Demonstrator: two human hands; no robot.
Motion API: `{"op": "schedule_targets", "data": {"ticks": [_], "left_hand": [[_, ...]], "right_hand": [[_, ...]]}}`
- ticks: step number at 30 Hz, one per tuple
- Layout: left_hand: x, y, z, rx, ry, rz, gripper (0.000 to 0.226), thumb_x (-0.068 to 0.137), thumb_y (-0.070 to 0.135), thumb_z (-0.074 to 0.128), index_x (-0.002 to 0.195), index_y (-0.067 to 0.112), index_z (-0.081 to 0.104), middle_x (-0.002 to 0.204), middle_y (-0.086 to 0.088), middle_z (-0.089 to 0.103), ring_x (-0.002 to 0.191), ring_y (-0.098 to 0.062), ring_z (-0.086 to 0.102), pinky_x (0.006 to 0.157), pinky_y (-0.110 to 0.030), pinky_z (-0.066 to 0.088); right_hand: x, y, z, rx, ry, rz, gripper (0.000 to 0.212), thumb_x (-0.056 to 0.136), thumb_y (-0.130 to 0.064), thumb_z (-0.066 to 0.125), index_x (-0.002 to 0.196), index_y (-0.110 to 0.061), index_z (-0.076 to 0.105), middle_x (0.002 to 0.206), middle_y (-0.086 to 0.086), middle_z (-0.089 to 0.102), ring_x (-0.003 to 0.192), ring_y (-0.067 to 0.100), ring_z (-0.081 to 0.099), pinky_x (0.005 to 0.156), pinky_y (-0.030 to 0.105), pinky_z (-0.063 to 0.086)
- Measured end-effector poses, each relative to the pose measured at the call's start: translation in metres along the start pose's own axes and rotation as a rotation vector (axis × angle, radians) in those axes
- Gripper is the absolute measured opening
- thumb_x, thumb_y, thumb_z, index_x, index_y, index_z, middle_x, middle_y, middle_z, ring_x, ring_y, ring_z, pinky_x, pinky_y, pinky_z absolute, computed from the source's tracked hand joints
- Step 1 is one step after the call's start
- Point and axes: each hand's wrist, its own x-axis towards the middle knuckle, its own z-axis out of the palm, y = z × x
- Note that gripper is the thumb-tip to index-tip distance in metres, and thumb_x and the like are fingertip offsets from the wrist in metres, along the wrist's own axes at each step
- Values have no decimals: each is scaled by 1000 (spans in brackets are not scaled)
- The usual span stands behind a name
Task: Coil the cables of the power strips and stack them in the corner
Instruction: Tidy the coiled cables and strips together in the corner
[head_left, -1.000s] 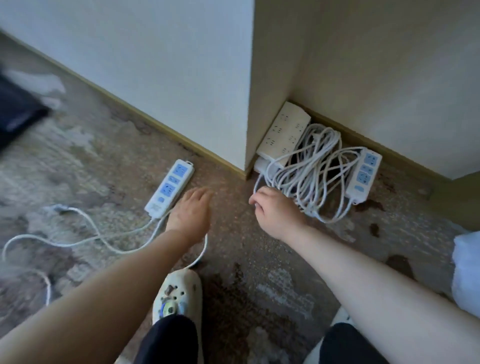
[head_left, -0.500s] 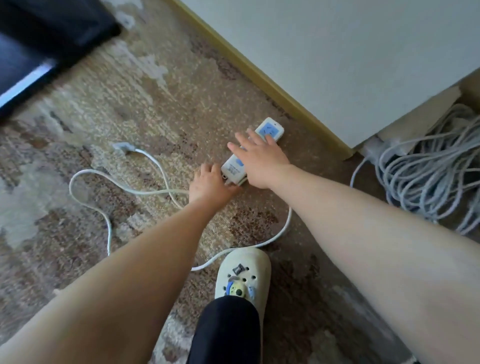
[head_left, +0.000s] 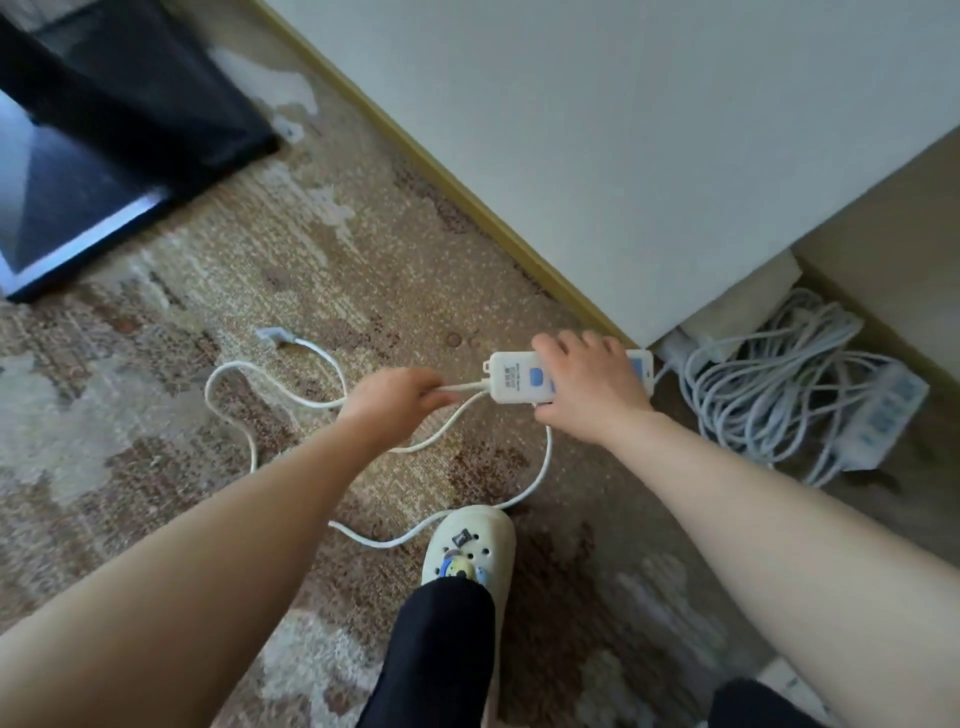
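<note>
A white power strip (head_left: 514, 375) with blue sockets is lifted a little off the carpet, and my right hand (head_left: 589, 391) grips its body from above. My left hand (head_left: 393, 399) grips its white cable (head_left: 543, 470) right where it leaves the strip. The rest of the cable loops loosely over the carpet to its plug (head_left: 275, 336) at the left. In the corner at the right lie a pile of coiled white cables (head_left: 763, 384), a blue-socket strip (head_left: 883, 421) and a cream strip (head_left: 748, 301) partly hidden behind the wall's edge.
A white wall (head_left: 597, 130) with a yellow skirting board runs diagonally behind the strip. A black object (head_left: 104, 130) lies at the upper left on the patterned carpet. My white clog (head_left: 467, 551) stands on the carpet, touching a loop of the cable.
My right hand left the corner pile, reached left and took hold of the strip, which now is raised and turned sideways. My left hand closed on the cable at its end.
</note>
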Motion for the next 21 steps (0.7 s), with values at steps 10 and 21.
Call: {"op": "schedule_targets", "data": {"ticks": [10, 21], "left_hand": [[-125, 131, -178, -76, 409, 225, 24, 85, 46, 66, 73, 25, 66, 57, 9, 58, 55, -7, 52, 50, -25, 38], [-308, 214, -273, -507, 575, 378, 25, 94, 39, 57, 85, 22, 71, 57, 5, 46, 53, -11, 42, 53, -27, 35]], "right_hand": [[-133, 5, -194, 234, 355, 131, 64, 78, -73, 58, 126, -36, 40, 103, -1, 54, 96, 24, 51, 77, 35, 28], [-300, -31, -366, 410, 795, 129, 46, 77, -63, 66, 109, -33, 52, 94, -12, 54, 79, 12, 55, 60, 25, 37]]}}
